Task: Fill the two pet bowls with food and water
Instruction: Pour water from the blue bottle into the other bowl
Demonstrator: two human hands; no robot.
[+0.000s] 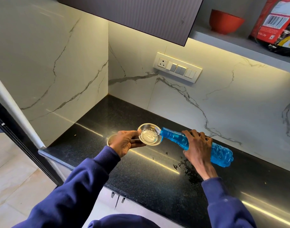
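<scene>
A steel bowl is pinched at its rim by the left hand over the black worktop. A blue bottle is gripped by the right hand's curled fingers and tipped, with water running into the bowl. A second bowl lies half hidden behind the left hand.
</scene>
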